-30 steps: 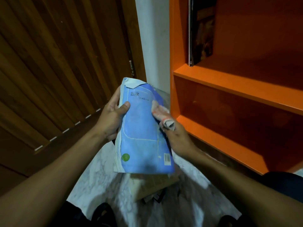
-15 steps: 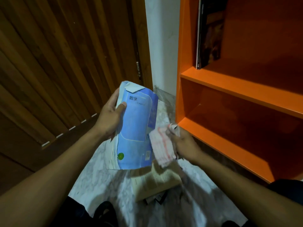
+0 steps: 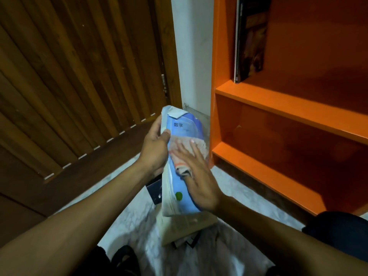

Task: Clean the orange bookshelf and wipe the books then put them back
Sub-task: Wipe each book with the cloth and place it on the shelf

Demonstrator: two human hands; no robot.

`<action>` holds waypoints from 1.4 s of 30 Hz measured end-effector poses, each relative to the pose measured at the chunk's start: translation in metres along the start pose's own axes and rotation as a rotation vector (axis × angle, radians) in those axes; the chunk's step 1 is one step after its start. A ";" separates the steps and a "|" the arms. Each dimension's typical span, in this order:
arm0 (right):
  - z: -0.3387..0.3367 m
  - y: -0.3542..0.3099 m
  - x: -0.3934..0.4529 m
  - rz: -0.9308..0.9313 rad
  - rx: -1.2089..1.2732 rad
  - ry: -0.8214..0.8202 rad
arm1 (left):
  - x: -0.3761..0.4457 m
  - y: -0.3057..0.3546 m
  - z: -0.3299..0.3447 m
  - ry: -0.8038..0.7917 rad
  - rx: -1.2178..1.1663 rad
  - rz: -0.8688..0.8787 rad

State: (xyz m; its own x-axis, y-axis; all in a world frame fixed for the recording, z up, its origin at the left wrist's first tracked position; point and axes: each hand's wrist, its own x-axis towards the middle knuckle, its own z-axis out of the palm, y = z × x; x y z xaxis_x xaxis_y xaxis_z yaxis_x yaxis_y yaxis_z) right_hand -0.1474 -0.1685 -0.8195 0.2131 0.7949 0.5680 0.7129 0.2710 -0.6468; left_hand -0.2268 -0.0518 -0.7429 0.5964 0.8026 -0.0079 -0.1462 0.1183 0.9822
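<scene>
A blue soft-cover book (image 3: 180,200) with a white spine edge is held upright in front of me. My left hand (image 3: 154,148) grips its left edge, thumb on the cover. My right hand (image 3: 196,174) lies flat on the cover, fingers spread, pressing a pale pink cloth (image 3: 186,148) against it. To the right stands the orange bookshelf (image 3: 278,108). One dark book (image 3: 251,38) stands upright at the left end of its upper shelf. The lower shelves hold nothing in view.
A stack of books (image 3: 185,226) lies on the marble floor (image 3: 135,220) under the blue book, with a dark book (image 3: 156,189) beside it. A slatted wooden door (image 3: 79,76) fills the left. A white wall strip (image 3: 191,52) separates door and shelf.
My right hand has come back up from beside the book and now presses the cloth flat on the cover. The book has turned more edge-on toward me.
</scene>
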 end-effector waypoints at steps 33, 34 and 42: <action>0.012 -0.013 -0.036 0.503 0.258 0.044 | -0.002 -0.020 0.021 0.295 0.071 -0.105; 0.010 -0.012 -0.035 0.504 0.258 0.060 | -0.002 -0.019 0.020 0.264 0.099 -0.107; -0.012 0.000 -0.008 0.711 0.522 0.136 | 0.008 -0.019 -0.018 0.083 0.467 -0.084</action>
State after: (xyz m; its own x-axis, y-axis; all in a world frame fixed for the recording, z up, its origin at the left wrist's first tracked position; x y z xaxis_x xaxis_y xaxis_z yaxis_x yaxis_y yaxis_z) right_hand -0.1411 -0.1818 -0.8182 0.5902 0.8070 -0.0219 -0.0061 -0.0226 -0.9997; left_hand -0.2333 -0.0371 -0.7654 0.5230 0.8479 -0.0871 0.2814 -0.0753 0.9566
